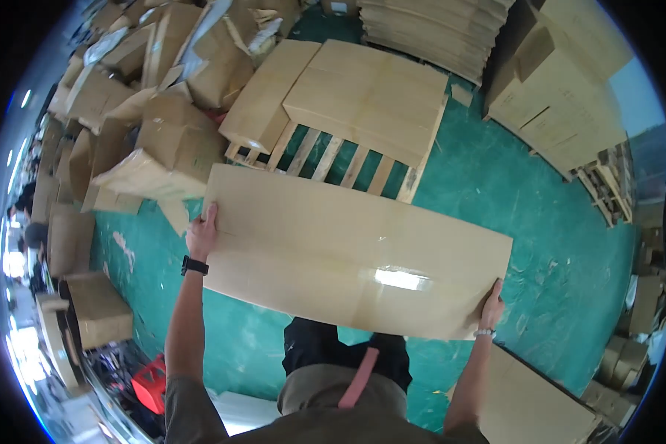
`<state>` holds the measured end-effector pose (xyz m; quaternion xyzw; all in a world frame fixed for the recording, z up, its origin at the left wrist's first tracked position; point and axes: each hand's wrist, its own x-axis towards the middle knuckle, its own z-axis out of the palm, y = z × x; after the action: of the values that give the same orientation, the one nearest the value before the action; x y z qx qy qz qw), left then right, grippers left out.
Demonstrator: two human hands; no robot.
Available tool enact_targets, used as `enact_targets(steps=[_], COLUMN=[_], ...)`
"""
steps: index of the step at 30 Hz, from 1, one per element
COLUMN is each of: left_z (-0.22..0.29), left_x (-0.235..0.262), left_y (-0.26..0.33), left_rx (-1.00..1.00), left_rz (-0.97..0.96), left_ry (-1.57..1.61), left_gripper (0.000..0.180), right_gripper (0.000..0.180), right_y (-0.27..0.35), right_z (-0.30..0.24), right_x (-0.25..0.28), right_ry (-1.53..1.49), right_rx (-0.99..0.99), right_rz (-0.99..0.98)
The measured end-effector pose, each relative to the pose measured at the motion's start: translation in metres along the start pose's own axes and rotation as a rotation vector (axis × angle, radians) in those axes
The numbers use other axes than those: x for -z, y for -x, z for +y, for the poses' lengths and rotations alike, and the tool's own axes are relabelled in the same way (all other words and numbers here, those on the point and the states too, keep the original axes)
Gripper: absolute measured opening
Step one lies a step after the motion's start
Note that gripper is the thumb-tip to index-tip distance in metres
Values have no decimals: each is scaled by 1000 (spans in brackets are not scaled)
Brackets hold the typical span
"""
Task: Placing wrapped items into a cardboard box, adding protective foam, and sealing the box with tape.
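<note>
I hold a large flattened brown cardboard box (348,251) level in front of me, over the green floor. My left hand (202,231) grips its left edge, a black watch on that wrist. My right hand (491,305) grips the lower right corner, a bracelet on the wrist. A strip of clear tape shines near the sheet's middle. Just beyond the sheet stands a wooden pallet (333,159) with flat cardboard sheets (362,92) lying on it.
Piles of crumpled and folded boxes (155,96) fill the left and far left. A tall stack of flat cardboard (436,29) stands at the back, more boxes (562,96) at the right. Another flat sheet (533,403) lies by my right leg. A red crate (152,385) sits at lower left.
</note>
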<state>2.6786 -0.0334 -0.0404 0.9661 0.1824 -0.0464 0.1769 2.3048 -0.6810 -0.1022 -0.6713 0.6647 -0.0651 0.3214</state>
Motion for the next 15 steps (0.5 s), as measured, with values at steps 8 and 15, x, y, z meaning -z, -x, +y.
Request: enact_targets(steps=[8, 15], left_z=[54, 44], left_x=[-345, -473], left_y=[-392, -575], left_rx=[-132, -202], left_rz=[-255, -332], left_ry=[56, 159], left_gripper=[73, 79], right_gripper=[84, 71], right_y=[-120, -200], right_z=[-85, -82], right_x=[-361, -562], right_ry=[-254, -349], right_rx=[37, -64], right_rz=[10, -114])
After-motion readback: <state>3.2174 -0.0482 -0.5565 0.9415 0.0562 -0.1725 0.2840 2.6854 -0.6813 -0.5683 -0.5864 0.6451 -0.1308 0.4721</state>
